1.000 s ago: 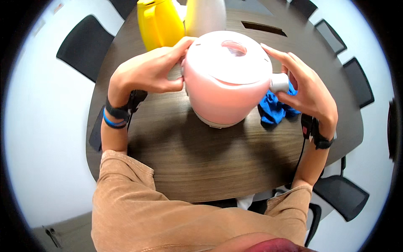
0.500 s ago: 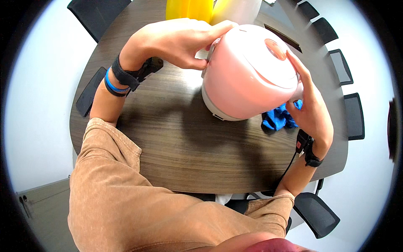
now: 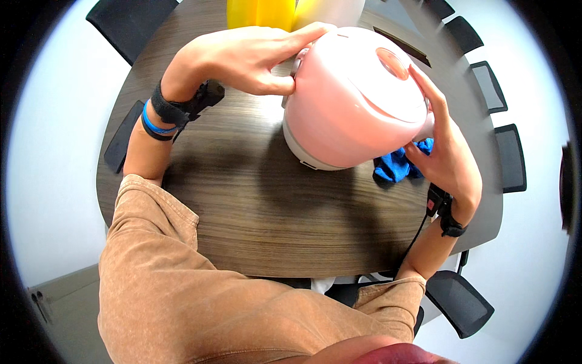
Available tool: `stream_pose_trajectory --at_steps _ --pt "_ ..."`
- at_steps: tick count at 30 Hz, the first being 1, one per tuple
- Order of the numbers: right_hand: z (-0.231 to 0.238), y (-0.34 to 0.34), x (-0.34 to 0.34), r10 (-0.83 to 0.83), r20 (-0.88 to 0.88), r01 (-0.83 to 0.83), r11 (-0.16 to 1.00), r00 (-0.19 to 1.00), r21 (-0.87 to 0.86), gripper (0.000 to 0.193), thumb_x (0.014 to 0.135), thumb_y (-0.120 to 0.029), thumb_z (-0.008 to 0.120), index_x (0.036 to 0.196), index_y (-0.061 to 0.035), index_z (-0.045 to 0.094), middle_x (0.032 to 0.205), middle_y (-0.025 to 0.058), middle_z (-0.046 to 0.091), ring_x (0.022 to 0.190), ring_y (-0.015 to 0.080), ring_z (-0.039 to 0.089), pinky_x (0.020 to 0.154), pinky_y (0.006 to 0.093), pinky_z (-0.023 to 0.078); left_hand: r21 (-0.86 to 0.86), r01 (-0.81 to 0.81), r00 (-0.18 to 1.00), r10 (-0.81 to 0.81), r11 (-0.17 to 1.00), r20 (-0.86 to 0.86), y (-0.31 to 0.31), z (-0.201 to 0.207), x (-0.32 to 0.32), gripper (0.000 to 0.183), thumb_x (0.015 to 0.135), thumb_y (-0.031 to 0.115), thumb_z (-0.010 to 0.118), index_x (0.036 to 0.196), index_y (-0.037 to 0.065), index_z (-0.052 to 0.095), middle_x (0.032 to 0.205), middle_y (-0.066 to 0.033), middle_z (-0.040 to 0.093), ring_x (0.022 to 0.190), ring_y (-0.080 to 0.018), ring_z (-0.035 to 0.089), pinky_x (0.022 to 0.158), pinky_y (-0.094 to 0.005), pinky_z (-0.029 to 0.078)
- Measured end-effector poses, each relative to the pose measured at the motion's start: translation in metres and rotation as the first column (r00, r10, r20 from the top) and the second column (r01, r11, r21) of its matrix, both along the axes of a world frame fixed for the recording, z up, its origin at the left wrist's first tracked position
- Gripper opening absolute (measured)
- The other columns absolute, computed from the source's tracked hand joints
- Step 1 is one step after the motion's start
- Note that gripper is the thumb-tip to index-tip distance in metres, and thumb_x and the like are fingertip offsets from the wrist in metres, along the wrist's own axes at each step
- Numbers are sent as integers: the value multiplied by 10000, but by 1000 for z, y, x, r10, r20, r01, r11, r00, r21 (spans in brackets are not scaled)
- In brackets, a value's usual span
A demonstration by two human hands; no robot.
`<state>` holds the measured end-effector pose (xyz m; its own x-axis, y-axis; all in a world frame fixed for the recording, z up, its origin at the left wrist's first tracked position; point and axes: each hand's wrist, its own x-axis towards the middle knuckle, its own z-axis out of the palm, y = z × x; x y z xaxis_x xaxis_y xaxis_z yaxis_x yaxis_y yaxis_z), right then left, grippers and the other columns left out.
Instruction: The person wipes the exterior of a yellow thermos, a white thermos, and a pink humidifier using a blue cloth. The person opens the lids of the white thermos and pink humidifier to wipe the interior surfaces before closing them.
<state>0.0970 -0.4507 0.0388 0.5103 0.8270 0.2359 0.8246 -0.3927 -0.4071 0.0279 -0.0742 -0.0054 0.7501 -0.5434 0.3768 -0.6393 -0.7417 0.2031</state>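
A rounded pink rice cooker [image 3: 339, 118] with a white base, a pale lid and an oval salmon-coloured part on top is tilted between my hands above the table. My left hand [image 3: 245, 60] grips its left side, thumb and fingers at a greyish fitting there. At the opposite side, my right hand [image 3: 447, 151] holds the cooker with fingers along the lid's edge and the thumb lower down. Palms and some fingertips are hidden. A crumpled blue cloth [image 3: 393, 168] lies on the table just below the cooker's right side.
A yellow container [image 3: 260, 13] and a whitish container [image 3: 332, 13] stand behind the cooker on the wood-grain table [image 3: 242, 236]. A dark flat object [image 3: 124, 138] lies near the left table edge. Several black chairs [image 3: 510, 158] surround the table. A cable [image 3: 414, 242] hangs from my right wrist device.
The whole view has shifted slightly, so table and containers appear a little farther left. Both hands keep their hold on the cooker, whose tilt looks much the same.
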Motion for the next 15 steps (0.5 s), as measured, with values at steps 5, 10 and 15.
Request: stream_pose_trajectory --at_steps 5,10,15 --pt "1 1 -2 4 -31 -4 1000 1000 8 1113 722 125 798 1687 -191 339 1575 217 564 1449 407 555 1180 515 484 37 -43 982 35 998 185 1 -5 0 729 947 204 664 1579 20 352 1083 -265 715 992 -435 719 842 -493 562" --pt "2 4 -3 9 -22 -9 1000 1000 22 1103 728 143 757 1690 -200 339 1579 221 558 1434 404 567 1166 525 497 98 -188 980 180 977 83 -5 12 7 646 890 15 622 1506 64 432 1102 -243 721 1029 -446 704 839 -477 568" --pt "4 5 -5 -8 -9 8 1000 1000 4 1089 740 118 773 1690 -194 340 1587 224 550 1445 414 554 1178 520 485 -132 40 997 -49 990 -61 -7 14 -8 643 887 82 696 1471 43 430 1100 -201 694 1015 -376 701 866 -438 570"
